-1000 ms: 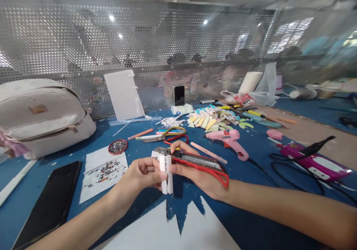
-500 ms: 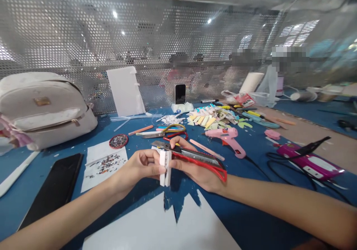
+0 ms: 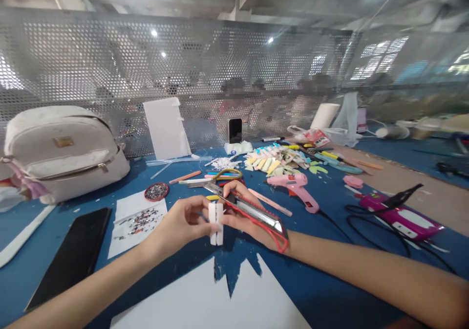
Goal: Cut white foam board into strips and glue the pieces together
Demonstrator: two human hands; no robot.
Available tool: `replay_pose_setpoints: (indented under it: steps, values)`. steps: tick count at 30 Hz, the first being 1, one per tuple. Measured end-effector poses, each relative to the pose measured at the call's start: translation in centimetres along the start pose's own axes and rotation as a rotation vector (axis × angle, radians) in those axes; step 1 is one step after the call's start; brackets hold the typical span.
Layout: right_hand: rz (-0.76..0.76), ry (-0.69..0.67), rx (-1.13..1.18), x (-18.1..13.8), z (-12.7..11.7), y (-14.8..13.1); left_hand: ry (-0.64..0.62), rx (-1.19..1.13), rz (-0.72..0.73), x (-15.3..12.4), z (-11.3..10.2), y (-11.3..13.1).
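Left: pale backpack (image 3: pixel 69 165), gold plate (image 3: pixel 63 141) unreadable. Then red-rimmed dish (image 3: pixel 168 190) of dark bits (image 3: pixel 157 190). Near centre: left hand (image 3: pixel 188 221), grip pinching white grooved piece (image 3: pixel 216 221) above blue worktop (image 3: pixel 311 290); right hand (image 3: pixel 249 229), grip wrapped round red cutter (image 3: pixel 256 211), thumb against piece. Right: pink glue gun (image 3: pixel 295 182), purple device (image 3: pixel 408 224).

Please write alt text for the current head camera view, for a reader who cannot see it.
Left hand and right hand hold a small white piece over a blue table; the right also grips a red utility knife. A notched white sheet lies nearer the viewer, with scissors, a pink glue gun and a pale backpack beyond.
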State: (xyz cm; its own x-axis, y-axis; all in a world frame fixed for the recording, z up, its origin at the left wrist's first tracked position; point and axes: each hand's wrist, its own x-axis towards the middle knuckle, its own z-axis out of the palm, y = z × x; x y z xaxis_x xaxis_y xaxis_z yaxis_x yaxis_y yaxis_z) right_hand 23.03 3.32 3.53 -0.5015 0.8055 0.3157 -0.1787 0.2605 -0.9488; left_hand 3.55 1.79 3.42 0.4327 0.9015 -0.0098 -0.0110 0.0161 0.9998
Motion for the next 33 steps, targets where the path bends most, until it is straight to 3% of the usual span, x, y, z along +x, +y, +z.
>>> replay_pose_setpoints:
  steps: [5, 18, 25, 33]
  values:
    - [0.041, -0.004, 0.080, 0.2, 0.5, 0.1, 0.035, 0.166, 0.014, -0.5, 1.0, 0.4]
    - [0.109, 0.055, 0.061, -0.1, 0.3, 0.2, 0.060, -0.108, -0.022, 0.3, 0.3, -1.1]
    - [0.089, 0.131, 0.057, -0.4, 0.3, -0.6, 0.062, -0.112, -0.029, 0.5, -0.3, -1.0]
    - [0.008, 0.191, 0.220, -0.1, -0.5, -0.1, 0.153, -0.070, 0.033, 0.6, -1.6, -0.1]
